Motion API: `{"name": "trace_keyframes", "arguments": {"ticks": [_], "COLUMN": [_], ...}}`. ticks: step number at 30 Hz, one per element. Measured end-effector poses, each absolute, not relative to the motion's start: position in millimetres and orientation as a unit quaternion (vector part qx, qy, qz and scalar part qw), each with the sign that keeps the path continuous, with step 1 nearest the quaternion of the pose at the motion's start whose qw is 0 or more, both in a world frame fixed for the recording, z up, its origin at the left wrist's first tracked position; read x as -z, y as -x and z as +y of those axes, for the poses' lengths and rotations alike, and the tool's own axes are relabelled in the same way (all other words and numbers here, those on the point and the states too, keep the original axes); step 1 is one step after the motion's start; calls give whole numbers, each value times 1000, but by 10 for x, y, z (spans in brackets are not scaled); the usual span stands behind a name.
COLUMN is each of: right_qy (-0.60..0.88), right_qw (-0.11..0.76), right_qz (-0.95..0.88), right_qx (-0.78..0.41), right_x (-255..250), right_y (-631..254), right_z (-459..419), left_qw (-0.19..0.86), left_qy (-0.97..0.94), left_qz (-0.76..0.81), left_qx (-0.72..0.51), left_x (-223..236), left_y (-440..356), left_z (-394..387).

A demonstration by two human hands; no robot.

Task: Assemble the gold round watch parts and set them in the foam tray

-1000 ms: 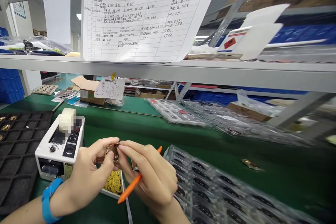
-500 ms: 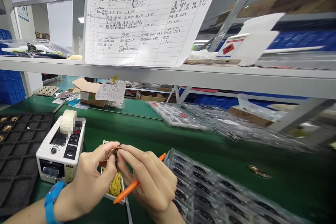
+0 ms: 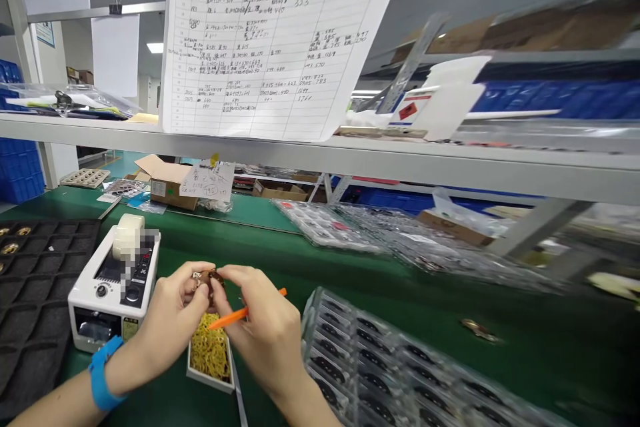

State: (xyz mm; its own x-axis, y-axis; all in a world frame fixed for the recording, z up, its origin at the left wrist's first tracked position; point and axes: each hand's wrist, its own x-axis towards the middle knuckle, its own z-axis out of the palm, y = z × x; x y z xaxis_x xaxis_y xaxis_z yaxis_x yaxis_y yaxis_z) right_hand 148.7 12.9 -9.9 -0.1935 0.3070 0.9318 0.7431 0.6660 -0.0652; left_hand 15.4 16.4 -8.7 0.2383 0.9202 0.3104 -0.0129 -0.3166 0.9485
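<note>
My left hand (image 3: 167, 320) and right hand (image 3: 267, 317): fingers gripping a rounded coppery part (image 3: 205, 278), seemingly metal.
Right hand, holding a slim orange stick (image 3: 229, 318), has shifted; likely regripping.

Metallic part (image 3: 204, 277): partly covered by left hand (image 3: 173, 320) and right hand (image 3: 270, 323). Orange tool (image 3: 229, 317): hidden midway by right hand. Black tray (image 3: 43, 293), clear tray (image 3: 351, 350), written sheet (image 3: 250, 60): cut off at left, bottom, top edges respectively. Loose piece (image 3: 479, 330): blurred.

Handwritten "323", "DA05" and "1269" on the gridded sheet (image 3: 280, 47), a red diamond sign (image 3: 407, 109) on a white label (image 3: 423, 105)
</note>
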Motion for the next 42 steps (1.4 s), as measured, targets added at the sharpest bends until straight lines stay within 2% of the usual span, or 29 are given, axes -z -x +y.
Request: {"name": "trace_keyframes", "arguments": {"ticks": [2,5,8,13,20,27,34,42], "right_qy": [375,425,472,468,461,481,473,448], "right_qw": [527,522,477,401,418,413,444,432], "right_qz": [-752,-739,-737,-756,-750,-745,-689,-685], "right_qx": [129,28,-77,-220,-226,-209,-322,-378], "right_x": [60,17,29,150,317,495,785,959], "right_y": [-1549,-1678,-1787,-1855,-1887,-1806,-1669,-1530], "right_z": [110,41,-65,-323,-734,-1015,-1103,-1189], "left_qw": [535,588,609,614,603,612,606,607], "left_qy": [-598,-566,-569,-606,-667,-638,-624,-638], "left_qz": [330,316,309,293,296,354,361,337], "left_qx": [-497,-483,-458,-412,-320,-305,-336,-334], "left_x": [82,73,70,50,64,217,468,744], "left_y": [-151,-144,-140,-181,-239,-254,-184,68], "left_z": [226,270,244,83,-208,-482,-631,-752]}}
